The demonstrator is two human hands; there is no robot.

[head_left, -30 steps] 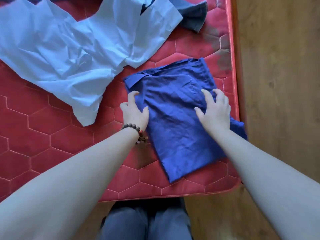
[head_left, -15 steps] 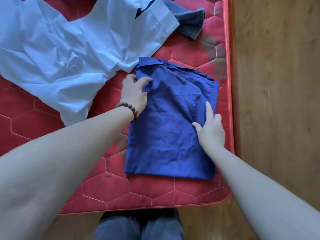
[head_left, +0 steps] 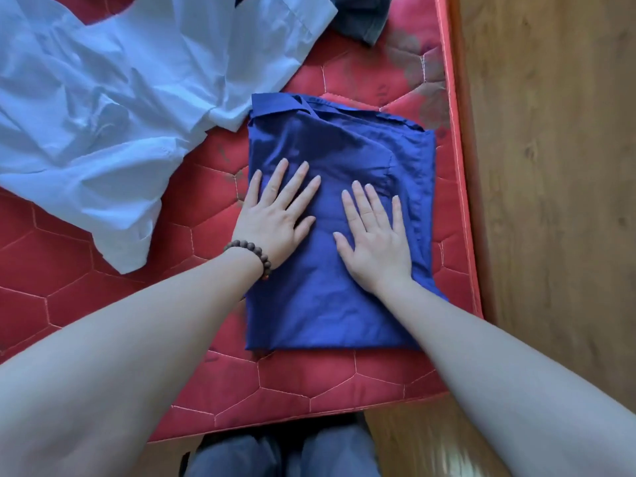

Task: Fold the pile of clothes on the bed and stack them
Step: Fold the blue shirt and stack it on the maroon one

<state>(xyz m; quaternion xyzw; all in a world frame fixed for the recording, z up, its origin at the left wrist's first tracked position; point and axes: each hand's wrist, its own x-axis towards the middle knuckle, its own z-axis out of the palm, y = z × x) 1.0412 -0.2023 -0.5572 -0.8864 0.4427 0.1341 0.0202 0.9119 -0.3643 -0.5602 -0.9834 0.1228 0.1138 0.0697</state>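
Observation:
A dark blue shirt [head_left: 330,304] lies folded into a rectangle on the red quilted mattress [head_left: 103,297], near its right edge, collar at the far end. My left hand [head_left: 278,215], with a bead bracelet at the wrist, presses flat on the shirt's left half, fingers straight and spread. My right hand [head_left: 375,235] presses flat on the shirt's middle, fingers straight. A crumpled light blue shirt [head_left: 113,108] is spread unfolded to the upper left, its hem touching the folded shirt's collar corner.
A dark grey garment [head_left: 361,18] pokes out at the top edge behind the light blue shirt. Wooden floor [head_left: 550,201] runs along the mattress's right side. My legs in grey trousers [head_left: 282,452] stand at the near mattress edge.
The blue shirt turned from a slant to lie square with the mattress edge. Both hands let go of its edges and now press flat on top of it.

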